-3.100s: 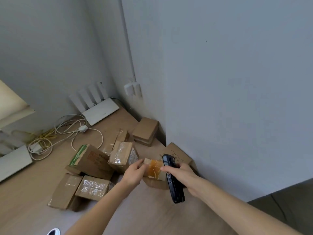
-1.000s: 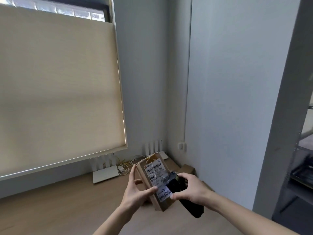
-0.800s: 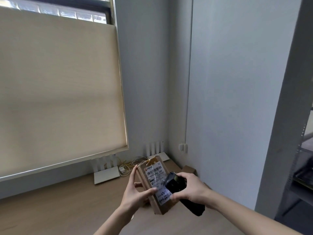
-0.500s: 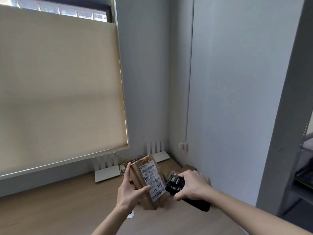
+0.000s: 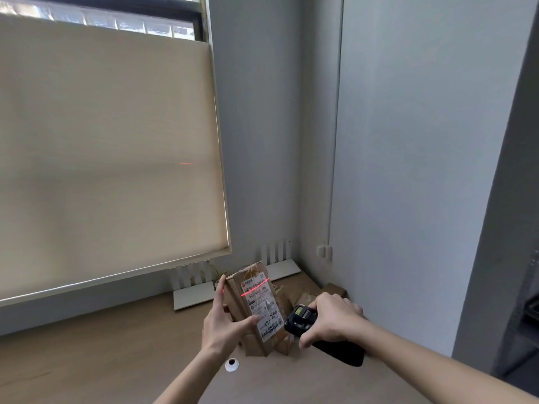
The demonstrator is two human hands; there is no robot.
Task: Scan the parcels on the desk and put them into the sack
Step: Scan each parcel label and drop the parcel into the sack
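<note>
My left hand [image 5: 223, 325] holds a brown cardboard parcel [image 5: 256, 304] upright above the desk, thumb across its front and fingers behind. Its white shipping label faces me. A red laser line crosses the barcode near the top of the label and reaches my fingertip. My right hand [image 5: 332, 319] grips a black handheld scanner [image 5: 318, 330] just right of the parcel, its head aimed at the label. More brown parcels [image 5: 335, 290] lie behind in the desk corner, mostly hidden. No sack is in view.
The wooden desk [image 5: 102, 345] runs along a window with a beige roller blind [image 5: 108, 147]. Two white routers [image 5: 192, 293] with antennas stand at the back. A small white round disc [image 5: 232, 365] sits on the desk under my left wrist. Grey walls close the corner on the right.
The parcel tilted more upright and shifted slightly left. The scanner drew back to the right and a red laser line now lies across the label.
</note>
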